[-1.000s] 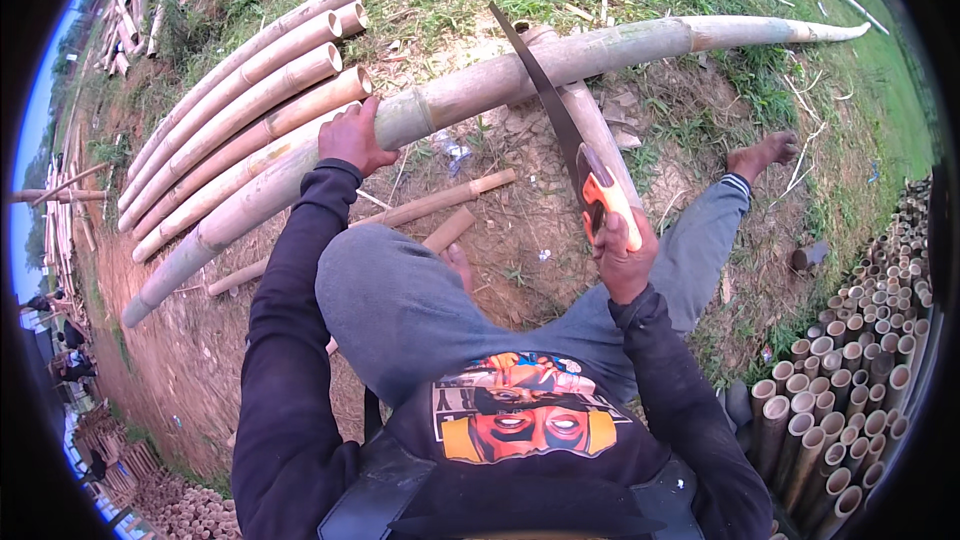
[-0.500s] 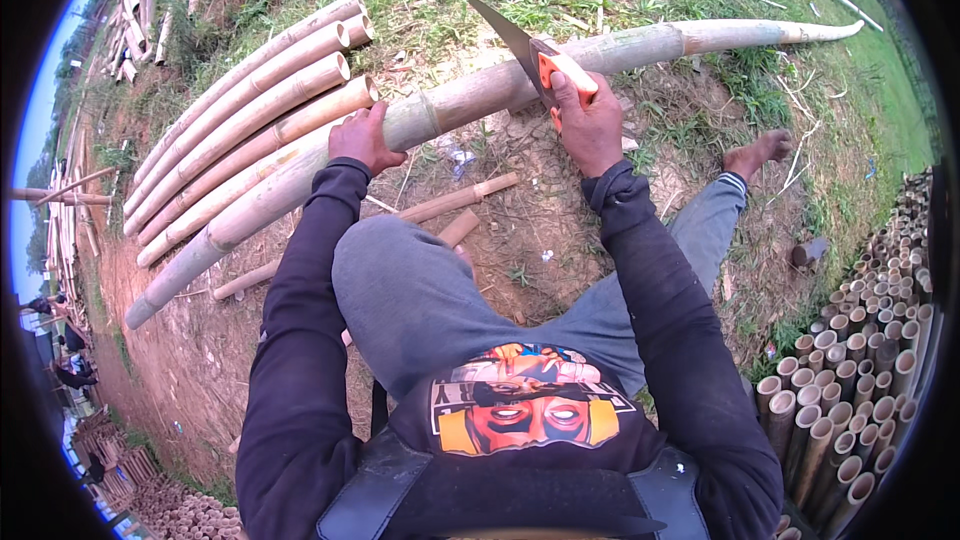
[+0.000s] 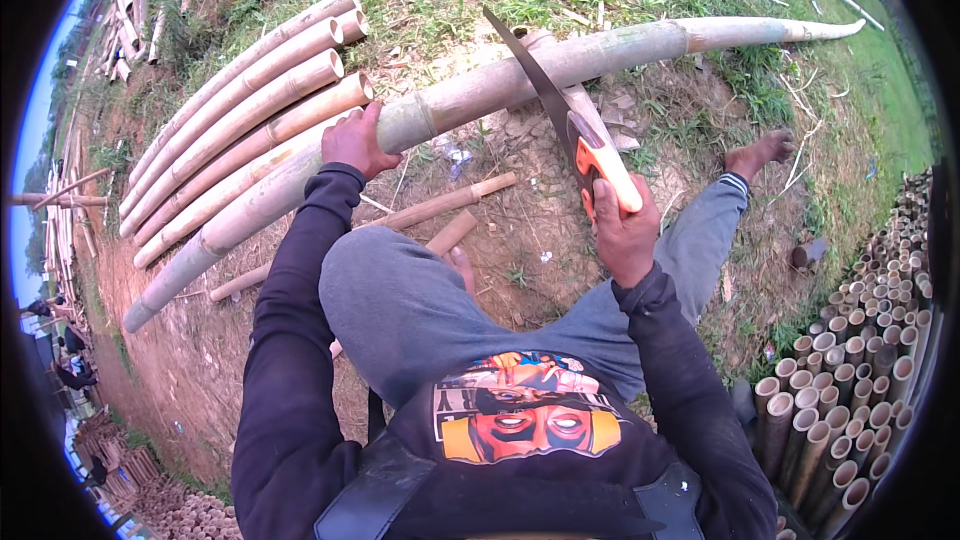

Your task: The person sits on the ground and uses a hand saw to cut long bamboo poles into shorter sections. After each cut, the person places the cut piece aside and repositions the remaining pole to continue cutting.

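Right fingers (image 3: 607, 208) clamp an orange-handled saw (image 3: 566, 126); left fingers (image 3: 346, 130) clasp a thick, pale grey-green bamboo pole (image 3: 482, 93)

Orange-handled saw (image 3: 555, 106) slanted across long, pale bamboo pole (image 3: 465, 103)

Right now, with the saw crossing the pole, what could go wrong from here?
The saw might jump sideways and cut the bare left grip, which is on the same pole.

The round pole seems to lie over a pale piece, so it might roll or shift under sawing force.

If the saw slipped from the right grip, the bare foot would have no shoe to protect it.
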Tool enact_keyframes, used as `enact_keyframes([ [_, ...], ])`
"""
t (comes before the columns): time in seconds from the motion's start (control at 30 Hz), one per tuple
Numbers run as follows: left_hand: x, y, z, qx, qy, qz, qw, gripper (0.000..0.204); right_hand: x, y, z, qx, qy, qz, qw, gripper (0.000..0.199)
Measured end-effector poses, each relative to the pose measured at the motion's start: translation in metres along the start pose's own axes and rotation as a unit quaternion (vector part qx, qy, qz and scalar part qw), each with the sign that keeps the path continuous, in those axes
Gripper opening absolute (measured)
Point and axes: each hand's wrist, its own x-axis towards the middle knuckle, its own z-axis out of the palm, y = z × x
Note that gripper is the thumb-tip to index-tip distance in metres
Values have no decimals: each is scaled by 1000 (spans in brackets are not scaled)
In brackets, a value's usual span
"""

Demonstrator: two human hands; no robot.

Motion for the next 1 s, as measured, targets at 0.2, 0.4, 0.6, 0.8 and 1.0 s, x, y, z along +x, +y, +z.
enact_keyframes([
  [0.2, -5, 2, -8, -1, -3, -5, 1000, 100, 113, 26, 56, -17, -12, -61, 998, 29],
  [0.4, 0, -4, 6, -5, 11, 12, 1000, 99, -91, 3, -65, -39, -4, -60, 997, 25],
  [0.6, 0, -2, 5, 5, 13, 7, 1000, 99, 19, 20, 9, 19, 7, -8, 1000, 24],
  [0.8, -4, 2, -11, -1, -30, -10, 1000, 100, 96, 41, 47, -22, -5, -87, 996, 26],
  [1.0, 0, -4, 4, 6, 6, 11, 1000, 101, -100, 18, -55, 0, 19, -41, 999, 25],
])
